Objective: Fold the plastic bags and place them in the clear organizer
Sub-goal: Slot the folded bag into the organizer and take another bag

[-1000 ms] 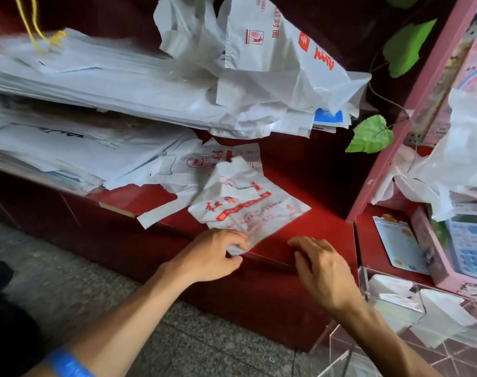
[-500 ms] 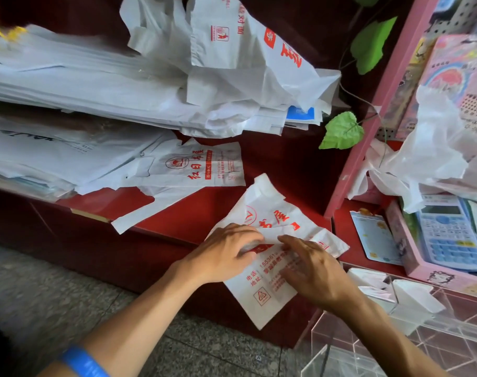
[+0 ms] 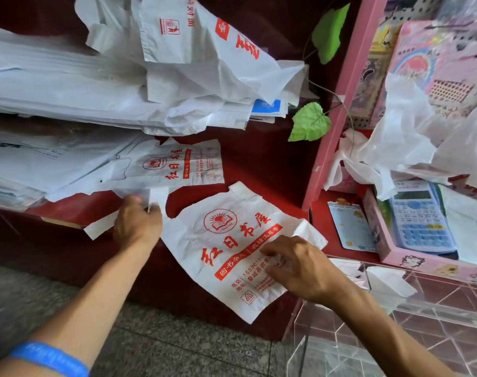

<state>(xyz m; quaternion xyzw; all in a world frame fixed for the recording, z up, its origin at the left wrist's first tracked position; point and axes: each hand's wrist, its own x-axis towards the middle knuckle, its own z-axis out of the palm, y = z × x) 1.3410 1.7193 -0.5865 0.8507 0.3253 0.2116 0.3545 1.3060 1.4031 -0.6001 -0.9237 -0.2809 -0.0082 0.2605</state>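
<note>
A white plastic bag with red print (image 3: 226, 240) lies spread flat on the red shelf (image 3: 259, 164), its lower end hanging over the front edge. My right hand (image 3: 300, 268) presses on the bag's right side, fingers bent over the print. My left hand (image 3: 136, 221) pinches one white handle strap at the bag's upper left. A second printed bag (image 3: 177, 164) lies behind it. The clear organizer (image 3: 395, 308) stands at lower right with folded white bags (image 3: 389, 281) in its compartments.
Large piles of white bags (image 3: 96, 91) fill the shelf's left and back. A pink upright (image 3: 332, 104) divides off the right section, which holds loose bags (image 3: 411, 148), a blue calculator (image 3: 419, 221) and a card (image 3: 351, 229). Green leaves (image 3: 310, 121) hang nearby.
The bag has been opened out flat from its crumpled, folded state. My left hand moved left and up to the handle strap. My right hand stayed on the bag's right side.
</note>
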